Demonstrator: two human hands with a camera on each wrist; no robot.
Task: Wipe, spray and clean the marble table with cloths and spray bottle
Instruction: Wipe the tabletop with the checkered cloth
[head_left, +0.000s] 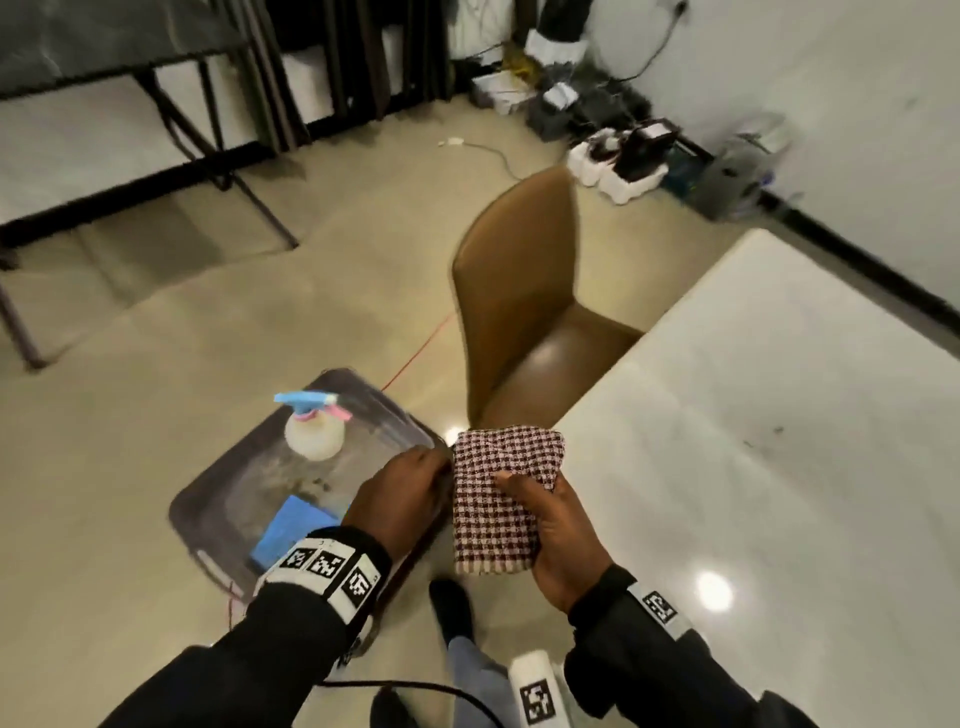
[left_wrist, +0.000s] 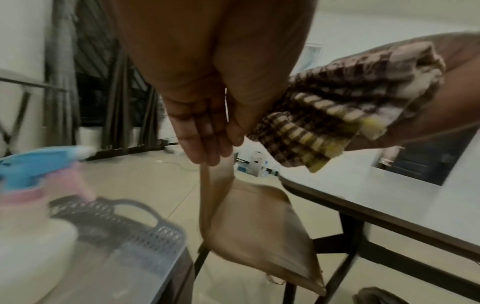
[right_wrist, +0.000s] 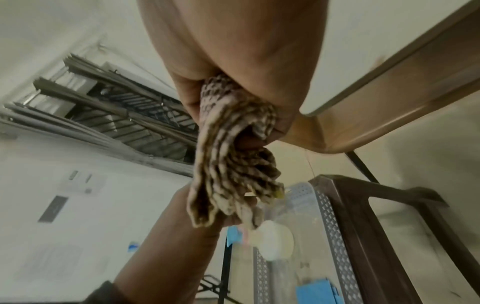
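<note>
White marble desk (head_left: 769, 431) off to the right, pretty bare apart from a couple of dark specks. Tan chair (head_left: 524, 312) tucked against its near corner. Grey perforated basket (head_left: 218, 499) sitting on a stool on the left, holding the spray bottle (head_left: 314, 431) (blue-and-pink trigger, upright) plus a folded blue cloth (head_left: 291, 530). Folded checked cloth (head_left: 498, 499) held up between basket and desk: right hand (head_left: 558, 540) wrapped around it, thumb on top, fingers curled underneath. Left hand (head_left: 400, 499) touching its left edge, fingers straight and pressed together. No readable writing anywhere, just square coded markers on the wristbands (head_left: 332, 566).
</note>
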